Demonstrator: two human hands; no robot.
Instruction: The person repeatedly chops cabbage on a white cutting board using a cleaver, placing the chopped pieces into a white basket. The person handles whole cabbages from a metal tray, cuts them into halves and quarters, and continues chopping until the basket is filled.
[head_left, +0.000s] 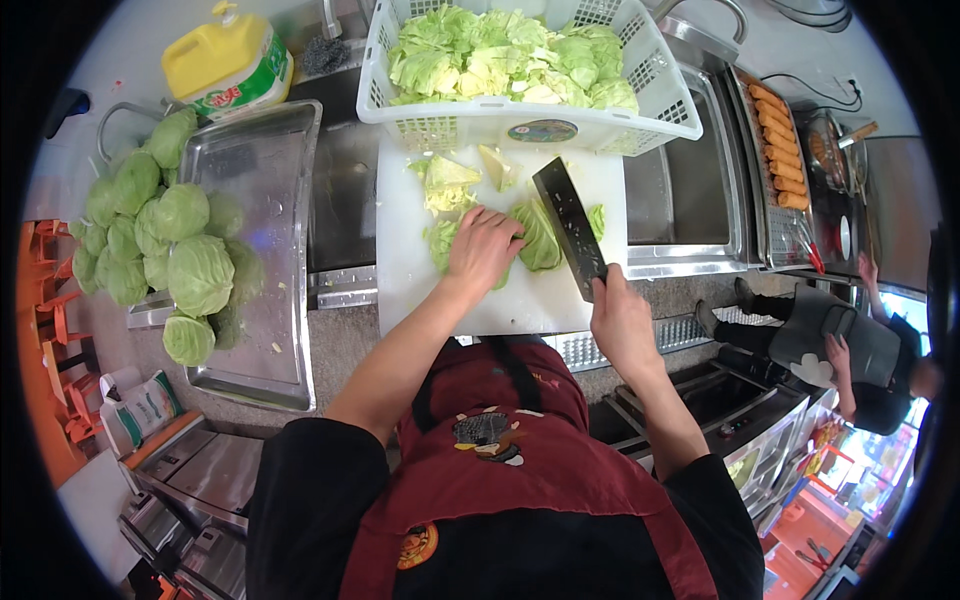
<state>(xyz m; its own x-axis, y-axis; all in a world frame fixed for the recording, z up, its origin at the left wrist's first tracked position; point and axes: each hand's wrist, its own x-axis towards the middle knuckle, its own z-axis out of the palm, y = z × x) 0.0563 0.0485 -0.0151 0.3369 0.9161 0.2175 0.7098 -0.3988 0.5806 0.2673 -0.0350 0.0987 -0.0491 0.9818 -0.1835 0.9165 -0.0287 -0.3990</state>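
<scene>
My right hand (626, 319) grips the handle of a dark-bladed cleaver (571, 225). Its wide blade slants up and away over the white cutting board (420, 300), flecked with small bits. Fingers curled, my left hand (484, 247) rests over a cut piece of green cabbage (441, 244), hiding most of it. Between that hand and the blade lies a cabbage wedge (538, 238). A smaller leaf piece (596, 220) shows just right of the blade. Farther back on the board sit a pale cabbage chunk (450, 180) and a cabbage core piece (497, 166).
Behind the board, a white plastic basket (442, 114) holds cut cabbage. Whole cabbages (200, 276) are piled along a steel tray (262, 330) at left, near a yellow jug (217, 56). At right are a sink (686, 195), fried rolls (784, 154) on a rack and another person (840, 337).
</scene>
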